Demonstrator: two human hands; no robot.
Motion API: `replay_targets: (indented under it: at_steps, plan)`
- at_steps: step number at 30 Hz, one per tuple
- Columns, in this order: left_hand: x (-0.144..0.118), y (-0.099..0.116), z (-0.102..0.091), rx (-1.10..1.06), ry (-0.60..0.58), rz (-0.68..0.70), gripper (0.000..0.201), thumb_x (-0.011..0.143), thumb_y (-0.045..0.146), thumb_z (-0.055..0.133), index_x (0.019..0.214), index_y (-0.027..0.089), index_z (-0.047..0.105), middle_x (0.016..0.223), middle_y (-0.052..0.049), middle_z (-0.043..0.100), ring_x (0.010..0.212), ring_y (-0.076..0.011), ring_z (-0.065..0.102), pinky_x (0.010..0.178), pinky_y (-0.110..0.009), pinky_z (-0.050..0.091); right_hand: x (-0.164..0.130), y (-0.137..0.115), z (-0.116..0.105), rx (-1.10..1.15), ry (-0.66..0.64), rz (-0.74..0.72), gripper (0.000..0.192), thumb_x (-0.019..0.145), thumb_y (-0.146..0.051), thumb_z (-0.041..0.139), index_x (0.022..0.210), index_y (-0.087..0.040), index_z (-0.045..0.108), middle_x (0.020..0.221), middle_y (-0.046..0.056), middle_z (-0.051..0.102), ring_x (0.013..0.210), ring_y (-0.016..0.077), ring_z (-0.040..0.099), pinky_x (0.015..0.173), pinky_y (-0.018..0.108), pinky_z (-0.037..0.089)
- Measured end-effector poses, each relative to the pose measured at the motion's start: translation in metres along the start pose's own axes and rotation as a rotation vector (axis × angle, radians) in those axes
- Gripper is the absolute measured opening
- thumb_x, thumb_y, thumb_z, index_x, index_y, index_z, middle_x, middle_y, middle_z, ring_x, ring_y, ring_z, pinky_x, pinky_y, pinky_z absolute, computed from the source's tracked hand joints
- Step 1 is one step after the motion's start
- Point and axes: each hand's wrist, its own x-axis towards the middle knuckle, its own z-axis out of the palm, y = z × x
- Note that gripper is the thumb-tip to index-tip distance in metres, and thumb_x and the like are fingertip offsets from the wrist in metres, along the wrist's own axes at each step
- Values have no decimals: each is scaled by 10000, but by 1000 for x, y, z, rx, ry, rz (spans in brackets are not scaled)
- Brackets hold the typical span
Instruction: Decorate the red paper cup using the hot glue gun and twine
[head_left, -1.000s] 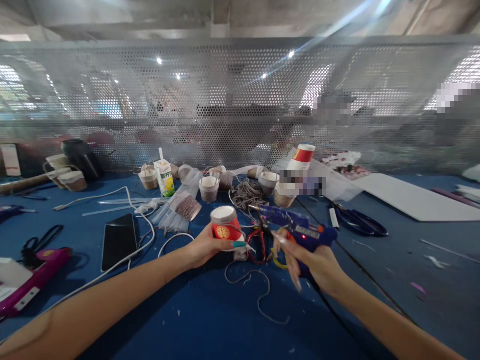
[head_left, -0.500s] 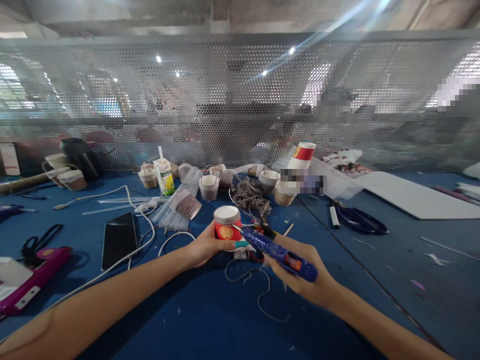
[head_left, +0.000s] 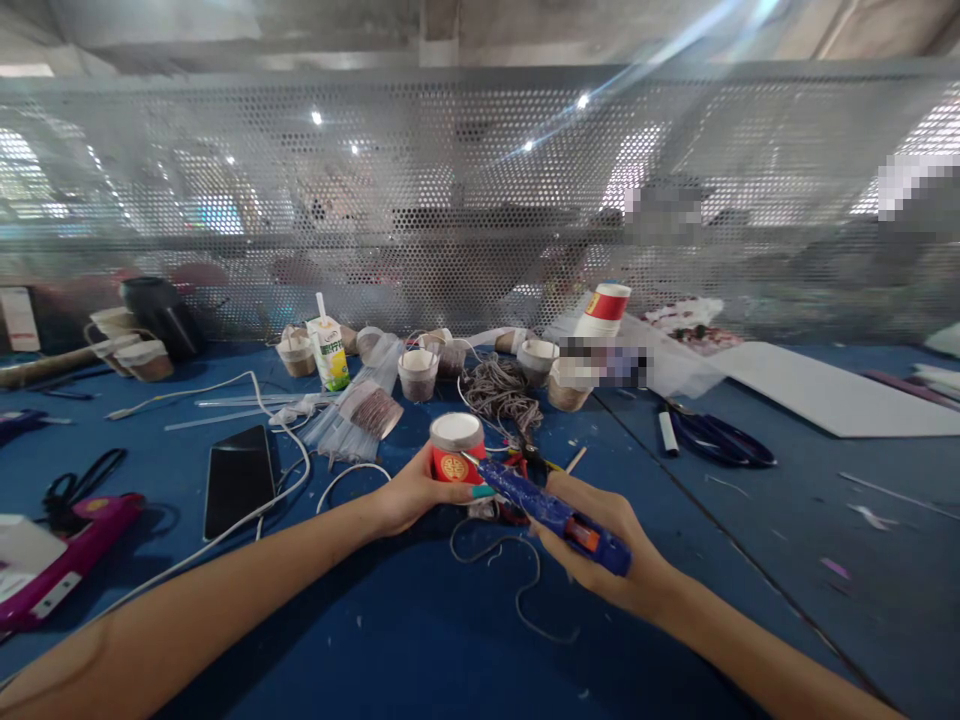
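My left hand [head_left: 416,490] is closed around a red paper cup [head_left: 450,466] with a gold emblem and a grey band of cord below its rim. The thumb, with a teal nail, lies across the front of the cup. In my right hand [head_left: 600,530] is a blue hot glue gun [head_left: 540,500], its metal tip pointing left at the cup's upper side, close below the grey band. I cannot tell if the tip touches the cup. Behind the glue gun lies a heap of grey cord [head_left: 501,392], and a loose strand trails over the table in front.
Several cord-wrapped cups, one of them a white cup [head_left: 418,374], stand behind the hands. A phone [head_left: 238,482], white cable and purple power strip [head_left: 82,550] lie left. Scissors [head_left: 720,440], a marker [head_left: 668,434] and a white board [head_left: 832,390] lie right. A drink carton [head_left: 328,352] stands behind.
The cup and my left hand have shifted very slightly right. The glue gun's rear has dropped a little, with its tip still at the cup.
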Motion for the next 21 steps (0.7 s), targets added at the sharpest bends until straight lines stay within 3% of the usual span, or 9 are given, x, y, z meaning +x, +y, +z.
replay_targets:
  at_steps: [12,21]
  plan:
    - [1,-1,0,9,8,-4,627,466,77,833,1024,118,550,865,-55,679,790,-167,637,843,-358,469,-3,-7,4,17,19,175,224,759,-149,505,610,-226,357,533,-50,422,465,104,430,465,238,351]
    - [0,1,-4,10,-33,-11,574,472,62,817,996,110,590,866,-65,681,769,-164,637,819,-340,468,-3,-3,0,22,-15,170,200,784,-155,480,623,-223,382,550,-43,440,444,92,425,440,232,357]
